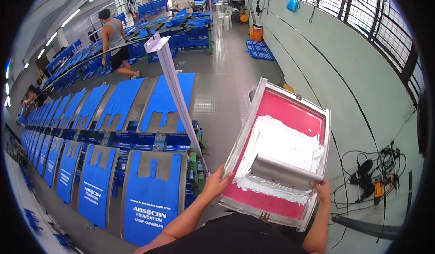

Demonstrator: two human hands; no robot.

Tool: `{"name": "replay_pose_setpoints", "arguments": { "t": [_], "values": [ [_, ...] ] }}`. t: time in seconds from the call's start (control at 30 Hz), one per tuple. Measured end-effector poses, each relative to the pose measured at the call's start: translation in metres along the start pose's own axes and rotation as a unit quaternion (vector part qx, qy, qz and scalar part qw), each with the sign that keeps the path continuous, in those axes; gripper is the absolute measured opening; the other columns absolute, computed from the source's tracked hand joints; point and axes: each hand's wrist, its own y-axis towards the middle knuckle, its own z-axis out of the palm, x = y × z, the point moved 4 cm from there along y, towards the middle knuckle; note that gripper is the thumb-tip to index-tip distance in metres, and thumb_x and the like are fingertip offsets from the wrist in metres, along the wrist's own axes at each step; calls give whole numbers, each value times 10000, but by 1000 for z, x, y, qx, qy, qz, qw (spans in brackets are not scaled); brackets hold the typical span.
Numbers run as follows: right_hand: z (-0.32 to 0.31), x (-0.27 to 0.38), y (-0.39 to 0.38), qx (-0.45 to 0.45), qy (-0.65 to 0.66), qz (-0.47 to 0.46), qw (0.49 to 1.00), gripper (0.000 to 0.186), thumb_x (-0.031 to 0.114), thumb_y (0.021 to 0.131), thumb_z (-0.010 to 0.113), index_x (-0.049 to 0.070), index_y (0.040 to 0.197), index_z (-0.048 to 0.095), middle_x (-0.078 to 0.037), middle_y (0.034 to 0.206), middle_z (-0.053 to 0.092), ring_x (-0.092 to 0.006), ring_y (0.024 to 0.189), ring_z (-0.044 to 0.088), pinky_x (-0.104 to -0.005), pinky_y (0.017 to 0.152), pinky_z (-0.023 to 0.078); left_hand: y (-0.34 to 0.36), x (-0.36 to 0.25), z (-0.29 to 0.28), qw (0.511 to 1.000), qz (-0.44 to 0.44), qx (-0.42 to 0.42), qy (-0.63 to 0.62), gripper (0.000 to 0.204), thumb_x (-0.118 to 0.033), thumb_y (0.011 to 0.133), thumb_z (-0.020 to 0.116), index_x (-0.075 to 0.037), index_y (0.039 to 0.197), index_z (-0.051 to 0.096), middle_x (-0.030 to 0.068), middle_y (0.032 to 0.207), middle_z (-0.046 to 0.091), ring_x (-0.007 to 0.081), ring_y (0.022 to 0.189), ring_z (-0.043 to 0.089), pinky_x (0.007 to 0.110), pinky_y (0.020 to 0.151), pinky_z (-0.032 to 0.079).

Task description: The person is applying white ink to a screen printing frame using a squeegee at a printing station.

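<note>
along the left side of the aisle stood the long bench (142, 164), bearing rows of blue bags (147, 193). the screen frame (247, 122) was held askew before the body, right of the bench. white paste (285, 138) covered much of its pink mesh (297, 107); the silver squeegee (283, 174) lay across the paste. left grip (217, 183): closed round the left rim. right grip (321, 191): closed at the right rim, thumb by the squeegee's end, contact unclear. risk, as judged: steeper tilting could slide the squeegee or spill paste; a slipping hand could drop the frame.

One framed screen (282, 105), one squeegee (282, 173), two hands (216, 183); perhaps three co-workers (114, 35).
</note>
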Motion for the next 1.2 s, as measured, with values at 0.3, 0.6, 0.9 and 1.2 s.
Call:
{"name": "replay_pose_setpoints", "arguments": {
  "t": [0.3,0.6,0.9,1.2],
  "values": [
    [77,1,167,84,-21,21,996,353,12,647,805,-10,980,692,-51,905,692,-150,804,639,-290,768,510,98,18,-22,995,-30,-94,-3,636,-504,874,594,-58,1319,507,269,952,661,412,913,654,436,783,511],
    [169,81,344,150,-28,37,988,344,4,677,784,-36,1003,681,-75,908,689,-162,809,639,-300,772,510,243,-47,-74,989,-50,-137,8,553,-459,891,594,-50,1260,547,260,1017,653,412,991,628,437,832,499],
    [233,87,454,170,4,60,984,371,10,662,803,-30,1010,681,-84,930,690,-173,835,645,-310,792,505,358,-44,-112,980,-109,-166,28,626,-448,881,616,8,1298,518,247,1132,636,354,1084,621,378,906,479],
    [254,135,635,108,-19,39,993,297,13,680,790,-18,962,703,-54,869,701,-146,775,647,-291,744,501,583,-102,-114,992,-91,-88,19,671,-545,869,573,-40,1307,516,298,1033,633,440,1026,606,460,874,488]
  ]
}}
